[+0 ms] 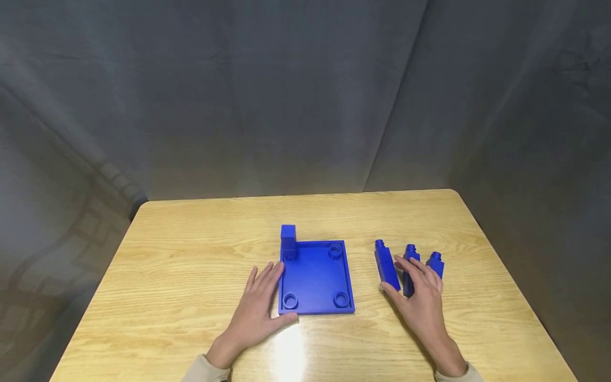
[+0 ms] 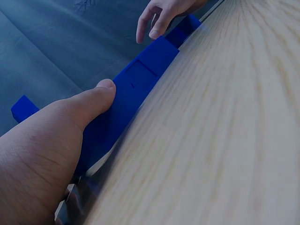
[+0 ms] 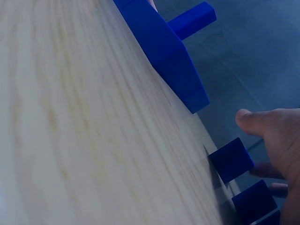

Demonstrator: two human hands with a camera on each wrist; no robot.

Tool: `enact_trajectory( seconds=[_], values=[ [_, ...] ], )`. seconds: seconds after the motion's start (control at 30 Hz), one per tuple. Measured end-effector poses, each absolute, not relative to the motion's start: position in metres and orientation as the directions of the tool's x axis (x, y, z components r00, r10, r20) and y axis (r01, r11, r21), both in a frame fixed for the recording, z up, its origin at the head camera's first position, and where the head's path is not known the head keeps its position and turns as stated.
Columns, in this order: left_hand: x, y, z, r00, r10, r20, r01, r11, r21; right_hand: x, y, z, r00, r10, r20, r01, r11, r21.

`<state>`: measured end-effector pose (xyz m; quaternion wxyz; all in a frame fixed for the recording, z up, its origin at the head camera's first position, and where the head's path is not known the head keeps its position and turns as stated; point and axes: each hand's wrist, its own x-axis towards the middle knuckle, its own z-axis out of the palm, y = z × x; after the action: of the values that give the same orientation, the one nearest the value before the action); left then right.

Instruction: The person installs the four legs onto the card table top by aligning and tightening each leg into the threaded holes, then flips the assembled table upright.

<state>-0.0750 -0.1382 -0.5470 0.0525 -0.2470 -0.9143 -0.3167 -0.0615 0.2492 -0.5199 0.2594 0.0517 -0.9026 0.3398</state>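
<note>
A square blue tray-like base (image 1: 315, 276) lies on the table, with a blue square post (image 1: 288, 241) upright in its far left corner. Round sockets show in its other corners, such as the near right one (image 1: 341, 300). My left hand (image 1: 258, 307) rests at the near left corner, fingers along the left side; its thumb (image 2: 105, 86) lies against the front wall. To the right lie three loose blue posts with threaded ends pointing away: a left (image 1: 386, 268), a middle (image 1: 408, 286) and a right one (image 1: 436, 263). Over them hovers my right hand (image 1: 422, 300), thumb and fingers spread around the left post.
The wooden table (image 1: 191, 239) has rounded far corners. Grey cloth (image 1: 296, 106) hangs behind it and along both sides. Between the base and the loose posts runs a strip of bare wood (image 1: 365, 276).
</note>
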Motion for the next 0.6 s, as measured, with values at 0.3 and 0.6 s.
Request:
enact_trajectory(
  seconds=[0.3,0.6],
  values=[
    [-0.0738,-0.1375,-0.5457,-0.878,0.412,0.242,0.473,0.681,0.558,-0.0628,0.2526,-0.5238,-0.874,0.066,0.482,-0.25,0.789,-0.561],
    [-0.0739,-0.1379,-0.5452,-0.88,0.409,0.242,0.47,0.674,0.57,-0.0618,0.2545,-0.5253,-0.864,-0.011,0.503,-0.272,0.853,-0.447]
  ],
)
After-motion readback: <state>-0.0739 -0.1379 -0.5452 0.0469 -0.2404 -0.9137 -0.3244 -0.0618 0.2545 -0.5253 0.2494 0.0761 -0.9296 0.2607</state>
